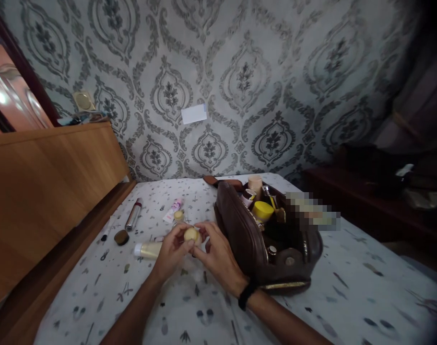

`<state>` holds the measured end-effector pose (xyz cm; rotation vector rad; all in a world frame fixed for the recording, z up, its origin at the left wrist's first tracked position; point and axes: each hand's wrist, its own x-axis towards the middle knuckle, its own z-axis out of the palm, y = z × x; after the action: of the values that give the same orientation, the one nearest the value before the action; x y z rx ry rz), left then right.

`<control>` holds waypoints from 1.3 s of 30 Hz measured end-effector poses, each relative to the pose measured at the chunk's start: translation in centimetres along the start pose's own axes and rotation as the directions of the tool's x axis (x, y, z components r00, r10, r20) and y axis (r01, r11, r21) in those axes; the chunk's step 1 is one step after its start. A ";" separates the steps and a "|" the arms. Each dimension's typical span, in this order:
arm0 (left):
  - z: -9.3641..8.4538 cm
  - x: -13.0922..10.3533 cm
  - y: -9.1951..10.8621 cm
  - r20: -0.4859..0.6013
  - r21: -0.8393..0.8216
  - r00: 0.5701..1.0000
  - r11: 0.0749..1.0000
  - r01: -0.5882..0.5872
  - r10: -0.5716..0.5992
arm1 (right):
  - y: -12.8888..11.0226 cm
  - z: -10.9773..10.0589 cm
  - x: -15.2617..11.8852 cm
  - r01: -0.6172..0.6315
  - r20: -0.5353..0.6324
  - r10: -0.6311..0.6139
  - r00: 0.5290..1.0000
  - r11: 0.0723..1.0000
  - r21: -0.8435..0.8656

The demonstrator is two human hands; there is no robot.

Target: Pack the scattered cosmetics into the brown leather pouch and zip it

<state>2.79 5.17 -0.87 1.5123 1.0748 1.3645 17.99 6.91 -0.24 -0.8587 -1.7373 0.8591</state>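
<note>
Between my fingertips is a small round pale-yellow piece with a clear rim (192, 235), perhaps a cosmetic jar or its lid. My left hand (172, 249) pinches it from the left, while my right hand (218, 256), with a black band at the wrist, grips its other side. Just right of my right hand stands an open brown toiletry bag (236, 225). Inside the bag are a yellow-lidded jar (263, 211), a peach-capped container (254, 183) and other cosmetics. A cream tube with a white cap (146, 250) lies partly hidden behind my left hand.
On the patterned white cloth (106, 297) lie a silver tube with a dark red band (134, 214), a round brown-topped item (121, 237), a small gold-lidded bottle (178, 215) and a pink item (177, 205). A wooden cabinet (56, 191) borders the left; a papered wall (218, 86) rises behind.
</note>
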 end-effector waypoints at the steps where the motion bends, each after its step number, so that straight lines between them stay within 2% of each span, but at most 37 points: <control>1: -0.1 0.0 -0.3 0.004 0.002 1.000 1.000 0.011 -0.011 | 0.4 0.2 0.0 -0.013 0.002 0.013 1.000 1.000 0.022; 8: -0.4 -0.6 -1.4 -0.045 0.119 0.996 0.990 0.082 -0.077 | 1.2 1.3 -0.5 -0.120 0.036 0.115 0.993 0.978 0.173; 12: -0.7 -0.3 -1.3 0.011 0.165 0.996 0.982 0.088 -0.091 | 1.4 1.5 -1.4 -0.119 0.023 0.117 0.993 0.979 0.168; 18: -1.4 0.0 -1.4 0.072 0.365 0.991 0.927 0.082 -0.116 | 2.7 1.8 -2.5 -0.082 -0.028 0.087 0.996 0.988 0.131; 23: -1.6 0.0 -0.1 0.155 0.408 0.983 0.913 0.023 -0.094 | 3.0 1.9 -2.7 -0.165 -0.028 0.176 0.984 0.959 0.232; 29: -1.8 0.7 2.0 0.196 0.460 0.972 0.887 0.028 -0.132 | 3.1 1.9 -2.8 -0.256 0.031 0.264 0.964 0.888 0.382; 39: -1.5 1.2 1.8 0.214 0.542 0.969 0.840 -0.010 -0.127 | 4.3 2.4 -2.8 -0.236 0.034 0.251 0.967 0.842 0.485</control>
<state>1.45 5.80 1.35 1.9707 1.4064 0.8277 17.12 6.31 -5.83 -0.7482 -1.3043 1.3765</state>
